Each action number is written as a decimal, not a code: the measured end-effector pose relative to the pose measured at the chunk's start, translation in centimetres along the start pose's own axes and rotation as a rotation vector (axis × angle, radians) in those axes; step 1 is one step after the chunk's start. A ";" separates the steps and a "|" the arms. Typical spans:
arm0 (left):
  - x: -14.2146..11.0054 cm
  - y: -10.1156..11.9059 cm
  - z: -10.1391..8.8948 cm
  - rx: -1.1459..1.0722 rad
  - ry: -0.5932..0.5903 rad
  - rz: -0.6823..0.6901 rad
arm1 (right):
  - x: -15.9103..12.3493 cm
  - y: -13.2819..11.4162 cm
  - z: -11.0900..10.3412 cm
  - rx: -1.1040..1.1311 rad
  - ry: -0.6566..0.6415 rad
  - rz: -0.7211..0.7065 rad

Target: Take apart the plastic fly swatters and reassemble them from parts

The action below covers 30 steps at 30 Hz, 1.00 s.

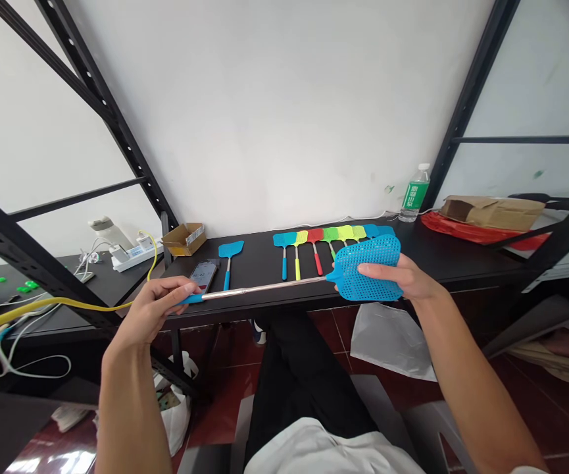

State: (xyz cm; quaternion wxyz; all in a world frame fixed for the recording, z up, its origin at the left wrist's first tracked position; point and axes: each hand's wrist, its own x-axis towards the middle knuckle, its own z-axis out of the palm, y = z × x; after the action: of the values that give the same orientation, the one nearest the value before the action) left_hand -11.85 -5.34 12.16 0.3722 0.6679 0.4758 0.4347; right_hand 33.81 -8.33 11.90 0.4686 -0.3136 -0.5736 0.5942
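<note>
A blue fly swatter (369,268) with a long extended metal rod is held sideways above the front edge of the black table. My left hand (162,304) is closed round its blue handle. At the other end my right hand (410,276) grips the perforated head, thumb on the front face and fingers mostly hidden behind it. Behind it on the table lies a row of fly swatters, among them a blue one (285,241), a yellow one (298,260) and a red one (317,250). Another blue fly swatter (230,250) lies apart to the left.
A phone (204,275) and a small cardboard box (184,239) are at the table's left. A water bottle (414,193) stands at the back right, near a brown package (491,214). Across the left runs a yellow cable (67,301). Black shelf posts frame both sides.
</note>
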 end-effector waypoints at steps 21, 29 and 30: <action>-2.5 2.9 -1.0 0.310 -0.032 0.028 | -0.6 -0.7 -0.8 -0.098 0.054 -0.036; -2.3 1.9 -1.4 0.284 0.008 0.009 | -0.5 -0.5 -0.9 -0.091 0.088 -0.050; -2.3 1.9 -1.4 0.278 0.012 0.004 | -0.5 -0.5 -0.9 -0.089 0.090 -0.051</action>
State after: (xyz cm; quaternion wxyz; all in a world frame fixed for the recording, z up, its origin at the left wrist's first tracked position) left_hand -12.95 -7.91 13.85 0.2722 0.7115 0.5323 0.3694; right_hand 34.92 -8.47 12.13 0.4945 -0.3459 -0.5856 0.5412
